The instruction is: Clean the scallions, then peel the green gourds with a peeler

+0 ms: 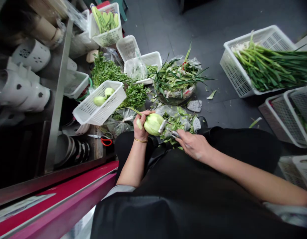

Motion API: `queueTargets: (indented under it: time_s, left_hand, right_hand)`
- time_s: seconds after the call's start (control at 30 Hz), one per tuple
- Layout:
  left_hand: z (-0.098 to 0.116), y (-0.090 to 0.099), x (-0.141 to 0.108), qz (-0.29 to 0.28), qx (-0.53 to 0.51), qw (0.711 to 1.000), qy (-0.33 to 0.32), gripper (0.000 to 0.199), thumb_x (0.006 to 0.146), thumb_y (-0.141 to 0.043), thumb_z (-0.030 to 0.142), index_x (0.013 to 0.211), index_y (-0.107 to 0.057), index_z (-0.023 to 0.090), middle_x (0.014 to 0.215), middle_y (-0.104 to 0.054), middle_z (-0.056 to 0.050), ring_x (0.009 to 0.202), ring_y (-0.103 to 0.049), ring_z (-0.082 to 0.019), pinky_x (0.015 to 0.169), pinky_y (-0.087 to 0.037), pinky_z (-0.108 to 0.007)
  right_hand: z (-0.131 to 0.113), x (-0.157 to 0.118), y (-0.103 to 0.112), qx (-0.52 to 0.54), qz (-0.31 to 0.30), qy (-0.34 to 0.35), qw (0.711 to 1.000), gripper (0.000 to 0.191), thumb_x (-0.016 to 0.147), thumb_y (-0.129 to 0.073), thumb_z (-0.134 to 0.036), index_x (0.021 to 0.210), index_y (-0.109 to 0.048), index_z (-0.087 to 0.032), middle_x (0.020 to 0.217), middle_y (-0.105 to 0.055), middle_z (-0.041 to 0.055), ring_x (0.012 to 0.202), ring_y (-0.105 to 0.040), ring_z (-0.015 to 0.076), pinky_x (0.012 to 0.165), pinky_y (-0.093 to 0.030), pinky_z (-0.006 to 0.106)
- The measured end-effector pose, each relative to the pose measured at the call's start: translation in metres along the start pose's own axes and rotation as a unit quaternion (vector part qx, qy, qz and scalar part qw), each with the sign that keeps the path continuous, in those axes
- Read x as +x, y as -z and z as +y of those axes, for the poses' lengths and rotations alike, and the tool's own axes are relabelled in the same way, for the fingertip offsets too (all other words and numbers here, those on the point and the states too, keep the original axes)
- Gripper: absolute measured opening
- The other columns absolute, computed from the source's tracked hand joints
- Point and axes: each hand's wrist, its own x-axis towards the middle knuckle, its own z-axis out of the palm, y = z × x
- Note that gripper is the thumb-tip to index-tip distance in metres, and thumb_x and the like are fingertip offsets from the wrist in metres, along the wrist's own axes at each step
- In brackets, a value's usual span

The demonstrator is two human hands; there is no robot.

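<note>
My left hand [141, 126] is wrapped around a pale green, round, partly peeled vegetable [153, 124], which has a stalk sticking out to the left. Its exact kind I cannot tell. In my right hand [192, 142] is a metal peeler [162, 126], gripped by the handle, its head against the right side of the vegetable. Below them, green peelings and leaves [178, 119] lie heaped between my feet. To the left, a white plastic basket [96, 114] holds two similar pale green vegetables [103, 96].
Leafy greens [107, 69] and a bundle of scallion-like trimmings [178, 78] lie ahead. A crate of long green stalks [270, 66] stands at right. Left are a metal shelf [60, 89] with white pots [21, 88] and red-handled scissors [106, 142]. Scraps dot the floor.
</note>
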Motion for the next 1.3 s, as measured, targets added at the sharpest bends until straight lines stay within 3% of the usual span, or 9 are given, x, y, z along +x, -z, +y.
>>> queueTargets:
  time_s: [0.13, 0.4, 0.5, 0.67, 0.77, 0.9, 1.0, 1.17, 1.3]
  left_hand:
    - [-0.001, 0.006, 0.005, 0.004, -0.039, 0.999, 0.019, 0.028, 0.072, -0.072, 0.046, 0.075, -0.064, 0.019, 0.085, -0.066, -0.004, 0.090, -0.067, -0.023, 0.091, -0.049, -0.042]
    - [-0.002, 0.002, 0.004, -0.003, -0.055, 0.998, 0.016, 0.028, 0.073, -0.070, 0.049, 0.077, -0.065, 0.021, 0.087, -0.067, -0.003, 0.094, -0.066, -0.022, 0.092, -0.048, -0.039]
    - [-0.002, 0.005, 0.004, 0.027, -0.027, 0.999, 0.011, 0.030, 0.073, -0.069, 0.051, 0.076, -0.064, 0.022, 0.087, -0.067, -0.002, 0.096, -0.066, -0.022, 0.093, -0.048, -0.040]
    - [-0.002, 0.009, 0.008, 0.069, -0.073, 0.993, 0.066, 0.028, 0.076, -0.066, 0.051, 0.076, -0.064, 0.023, 0.095, -0.068, -0.002, 0.104, -0.064, -0.023, 0.095, -0.047, -0.041]
    - [-0.005, 0.004, 0.007, 0.085, -0.105, 0.984, 0.115, 0.028, 0.081, -0.060, 0.049, 0.077, -0.065, 0.021, 0.098, -0.069, -0.003, 0.111, -0.060, -0.024, 0.097, -0.046, -0.042]
    - [-0.007, -0.004, 0.005, 0.108, -0.147, 0.968, 0.172, 0.029, 0.087, -0.053, 0.042, 0.077, -0.066, 0.018, 0.092, -0.070, -0.006, 0.107, -0.061, -0.023, 0.097, -0.046, -0.042]
    - [-0.008, -0.002, 0.004, 0.118, -0.154, 0.971, 0.142, 0.026, 0.086, -0.055, 0.039, 0.076, -0.066, 0.018, 0.093, -0.071, -0.004, 0.107, -0.061, -0.021, 0.099, -0.044, -0.041]
    - [-0.009, 0.009, 0.008, 0.138, -0.156, 0.959, 0.193, 0.032, 0.088, -0.051, 0.042, 0.082, -0.067, 0.015, 0.096, -0.070, -0.008, 0.107, -0.062, -0.022, 0.100, -0.044, -0.042]
    - [-0.007, 0.009, 0.013, 0.160, -0.157, 0.951, 0.213, 0.035, 0.091, -0.045, 0.041, 0.083, -0.068, 0.016, 0.089, -0.071, -0.007, 0.099, -0.064, -0.020, 0.097, -0.047, -0.038]
  right_hand:
    - [0.044, -0.030, -0.033, -0.011, -0.095, -0.066, 0.993, 0.029, 0.096, -0.030, -0.037, 0.108, -0.050, -0.019, 0.079, -0.069, 0.0085, 0.063, -0.064, 0.0221, 0.048, -0.027, 0.026]
    - [-0.008, 0.020, 0.043, 0.071, 0.092, 0.023, 0.993, 0.035, 0.095, -0.030, -0.045, 0.111, -0.050, -0.021, 0.082, -0.067, 0.0065, 0.064, -0.061, 0.0201, 0.053, -0.032, 0.028]
    - [-0.010, 0.017, 0.016, 0.078, 0.074, 0.038, 0.993, 0.036, 0.096, -0.028, -0.043, 0.113, -0.049, -0.020, 0.086, -0.068, 0.0071, 0.068, -0.063, 0.0211, 0.054, -0.034, 0.029]
    - [0.046, -0.016, -0.044, 0.046, -0.068, -0.052, 0.995, 0.033, 0.095, -0.029, -0.040, 0.105, -0.054, -0.021, 0.075, -0.067, 0.0070, 0.062, -0.063, 0.0229, 0.050, -0.033, 0.030]
    - [0.047, -0.010, -0.018, 0.057, 0.031, -0.057, 0.996, 0.035, 0.095, -0.029, -0.043, 0.110, -0.051, -0.021, 0.081, -0.067, 0.0071, 0.066, -0.063, 0.0219, 0.052, -0.034, 0.029]
    - [-0.001, 0.016, 0.029, 0.082, 0.125, 0.041, 0.988, 0.034, 0.096, -0.030, -0.042, 0.113, -0.049, -0.020, 0.096, -0.067, 0.0079, 0.074, -0.063, 0.0196, 0.056, -0.036, 0.028]
    - [-0.015, 0.020, 0.013, 0.093, 0.107, 0.074, 0.987, 0.032, 0.097, -0.030, -0.039, 0.113, -0.048, -0.018, 0.098, -0.067, 0.0078, 0.078, -0.063, 0.0189, 0.058, -0.037, 0.026]
    - [0.032, -0.008, -0.052, 0.032, 0.013, -0.018, 0.999, 0.033, 0.097, -0.030, -0.039, 0.113, -0.051, -0.018, 0.093, -0.069, 0.0092, 0.070, -0.065, 0.0202, 0.054, -0.038, 0.027]
    - [0.032, -0.006, -0.031, 0.025, 0.112, 0.013, 0.993, 0.039, 0.097, -0.029, -0.040, 0.121, -0.051, -0.017, 0.105, -0.067, 0.0119, 0.081, -0.065, 0.0216, 0.058, -0.042, 0.028]
